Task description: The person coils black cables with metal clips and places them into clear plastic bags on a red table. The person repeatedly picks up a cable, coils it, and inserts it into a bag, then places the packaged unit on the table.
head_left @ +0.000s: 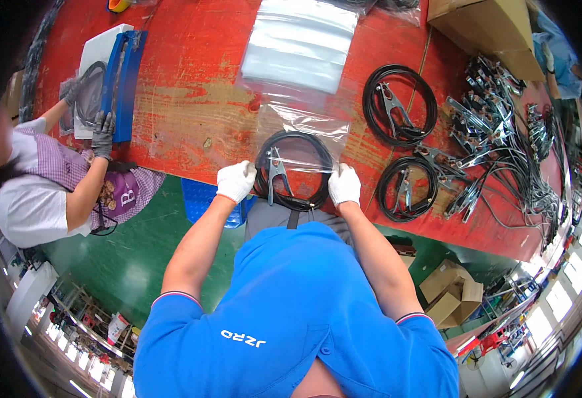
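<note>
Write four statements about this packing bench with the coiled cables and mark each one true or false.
1. Both hands, left hand and right hand, wear white gloves. True.
2. The coiled cable with clamp lies bare on the floor. False: it lies on the red table, inside a clear plastic bag.
3. Two more cable coils lie to the person's right. True.
4. The stack of bags is black. False: it is clear.
</note>
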`<act>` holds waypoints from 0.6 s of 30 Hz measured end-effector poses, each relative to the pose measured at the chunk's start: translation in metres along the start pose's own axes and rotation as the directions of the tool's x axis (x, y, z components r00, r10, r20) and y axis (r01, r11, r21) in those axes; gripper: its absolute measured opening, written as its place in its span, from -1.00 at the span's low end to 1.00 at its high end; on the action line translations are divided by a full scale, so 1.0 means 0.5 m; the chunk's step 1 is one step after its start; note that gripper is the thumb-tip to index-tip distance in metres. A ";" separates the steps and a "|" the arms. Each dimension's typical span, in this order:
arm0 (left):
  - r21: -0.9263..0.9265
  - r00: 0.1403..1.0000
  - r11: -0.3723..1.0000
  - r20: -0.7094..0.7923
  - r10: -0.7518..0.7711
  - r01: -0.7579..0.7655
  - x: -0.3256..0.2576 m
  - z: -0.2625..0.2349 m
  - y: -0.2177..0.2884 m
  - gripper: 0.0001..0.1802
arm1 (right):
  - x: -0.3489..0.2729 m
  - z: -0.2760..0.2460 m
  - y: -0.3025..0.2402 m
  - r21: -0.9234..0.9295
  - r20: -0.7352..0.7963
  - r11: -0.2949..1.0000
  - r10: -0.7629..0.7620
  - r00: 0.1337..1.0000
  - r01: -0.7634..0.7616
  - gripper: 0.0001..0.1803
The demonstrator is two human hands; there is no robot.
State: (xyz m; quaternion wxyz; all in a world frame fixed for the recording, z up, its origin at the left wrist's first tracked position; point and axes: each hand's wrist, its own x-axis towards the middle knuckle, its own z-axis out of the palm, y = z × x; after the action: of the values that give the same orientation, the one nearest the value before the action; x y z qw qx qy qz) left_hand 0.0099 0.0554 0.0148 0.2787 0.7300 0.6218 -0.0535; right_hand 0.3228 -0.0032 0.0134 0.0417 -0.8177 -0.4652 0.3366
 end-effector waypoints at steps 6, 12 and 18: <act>0.094 0.997 0.993 0.033 0.073 -0.076 -0.065 0.015 -0.012 -0.65 | -0.037 0.018 0.024 0.070 0.058 0.996 0.050 0.997 -0.054 -0.55; -0.037 0.985 0.999 0.169 0.026 -0.020 -0.155 0.044 -0.025 -0.63 | -0.140 0.013 0.056 -0.130 0.259 0.983 -0.092 0.962 0.129 -0.62; -0.676 0.852 0.536 0.486 -0.192 0.506 -0.151 -0.078 0.060 -0.60 | -0.153 -0.084 0.047 0.200 0.194 0.949 -0.282 0.940 0.243 -0.66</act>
State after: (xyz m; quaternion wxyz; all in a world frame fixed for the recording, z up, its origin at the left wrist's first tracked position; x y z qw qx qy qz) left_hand 0.0107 0.0052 0.0899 0.6587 0.3682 0.6551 0.0375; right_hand 0.3387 -0.0664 0.0759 0.1054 -0.6990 -0.5412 0.4554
